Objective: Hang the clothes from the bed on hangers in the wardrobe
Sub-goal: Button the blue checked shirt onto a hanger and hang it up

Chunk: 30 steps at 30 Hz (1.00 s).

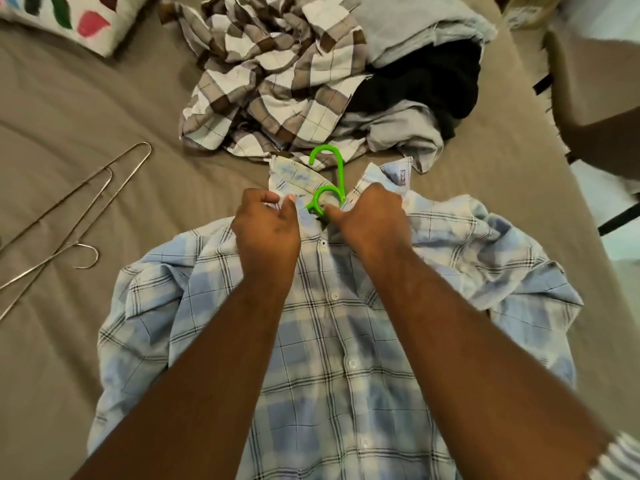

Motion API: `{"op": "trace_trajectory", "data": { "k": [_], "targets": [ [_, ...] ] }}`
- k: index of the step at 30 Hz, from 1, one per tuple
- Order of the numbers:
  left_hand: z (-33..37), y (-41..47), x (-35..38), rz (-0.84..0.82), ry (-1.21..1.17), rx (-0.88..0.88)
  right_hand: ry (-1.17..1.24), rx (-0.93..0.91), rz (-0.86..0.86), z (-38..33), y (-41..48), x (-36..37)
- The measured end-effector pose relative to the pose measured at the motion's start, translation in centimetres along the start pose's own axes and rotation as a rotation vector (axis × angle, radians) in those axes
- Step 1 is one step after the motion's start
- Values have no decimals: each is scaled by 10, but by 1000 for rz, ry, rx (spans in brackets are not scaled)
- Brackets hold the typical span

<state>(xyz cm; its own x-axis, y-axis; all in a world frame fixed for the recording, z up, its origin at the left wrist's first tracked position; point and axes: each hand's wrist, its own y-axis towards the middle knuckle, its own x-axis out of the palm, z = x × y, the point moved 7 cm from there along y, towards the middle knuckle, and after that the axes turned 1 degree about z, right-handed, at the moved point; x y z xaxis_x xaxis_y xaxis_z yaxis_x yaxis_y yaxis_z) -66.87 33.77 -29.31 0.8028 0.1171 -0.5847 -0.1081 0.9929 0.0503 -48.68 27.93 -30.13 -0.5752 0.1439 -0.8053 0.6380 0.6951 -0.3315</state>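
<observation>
A light blue plaid shirt (332, 358) lies front up on the brown bed (86, 116). A green plastic hanger (329, 174) sits inside it, and only its hook sticks out at the collar. My left hand (266, 233) pinches the left side of the collar. My right hand (370, 220) grips the right side of the collar, next to the hanger's neck. Beyond the collar lies a pile of clothes: a brown-and-white checked shirt (270, 81), a grey garment (415, 26) and a black one (436, 81).
Two bare metal wire hangers (69, 216) lie on the sheet at the left. A white pillow with coloured leaf shapes (69, 19) sits at the top left. The bed's right edge runs past a brown box-like object (595, 84) at the upper right.
</observation>
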Motion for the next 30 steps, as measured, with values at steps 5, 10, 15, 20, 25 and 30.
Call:
{"op": "trace_trajectory", "data": {
  "k": [5,10,15,20,25,30],
  "targets": [
    [-7,12,17,-94,202,58,122,-34,107,11,1,-4],
    [-9,22,26,-156,354,29,301,-128,127,18,-12,-4],
    [-4,31,35,-264,381,27,454,-149,123,20,-17,1],
    [-4,47,51,-438,511,-12,474,-125,135,21,-19,8],
    [7,38,35,-435,302,-7,581,-87,139,23,-23,5],
    [30,-7,5,-348,-123,-48,608,-214,64,9,-33,6]
  ]
}}
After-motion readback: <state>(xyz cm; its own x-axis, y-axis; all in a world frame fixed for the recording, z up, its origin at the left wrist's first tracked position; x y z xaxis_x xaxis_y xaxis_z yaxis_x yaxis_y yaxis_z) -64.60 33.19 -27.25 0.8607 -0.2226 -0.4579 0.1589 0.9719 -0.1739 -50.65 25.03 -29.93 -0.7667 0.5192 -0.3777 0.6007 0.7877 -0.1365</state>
